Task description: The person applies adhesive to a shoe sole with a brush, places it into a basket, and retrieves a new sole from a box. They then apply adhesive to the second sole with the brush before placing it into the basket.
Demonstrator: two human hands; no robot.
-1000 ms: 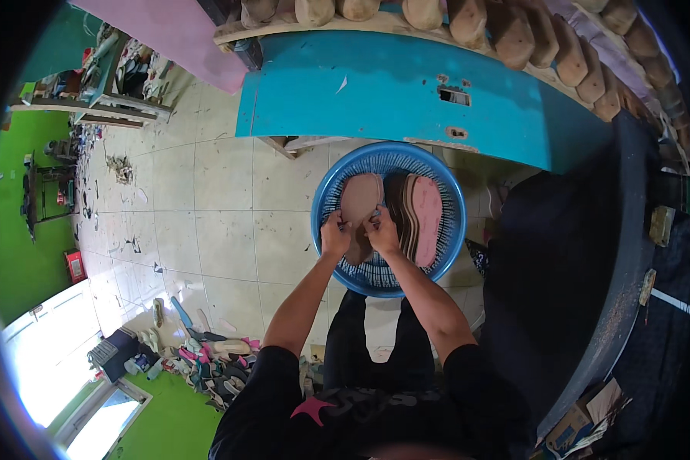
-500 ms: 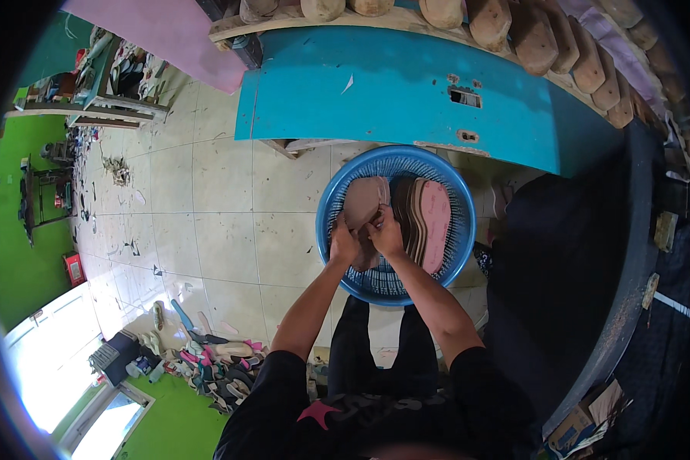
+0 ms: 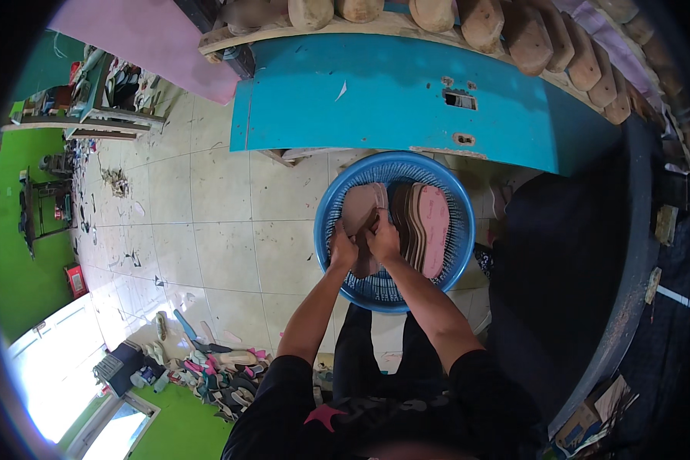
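Observation:
A round blue plastic basket (image 3: pixel 319 230) stands in front of my legs. Inside its left half lie brown shoe insoles (image 3: pixel 360 205), and both of my hands are on them. Along their left edge my left hand (image 3: pixel 343 248) is closed, its fingers curled round the side. My right hand (image 3: pixel 384 239) pinches the right edge, with thumb and fingers bent inward. How many pieces are between my fingers is hidden. Beside my right hand, a fanned row of insoles fills the basket's right half, dark ones at the left and a pink insole (image 3: pixel 435 230) on top at the right.
Beyond the basket is a turquoise board (image 3: pixel 391 92) with cut-outs, below a wooden rack (image 3: pixel 406 24) of shoe lasts. Dark cloth (image 3: pixel 560 284) hangs at the right. A pile of shoes and soles (image 3: pixel 226 376) lies at lower left on the tiled floor (image 3: pixel 222 253), amid scattered scraps.
The whole view has shifted slightly. My hands keep their grip on the brown insoles at nearly the same place in the basket, with only small finger movement.

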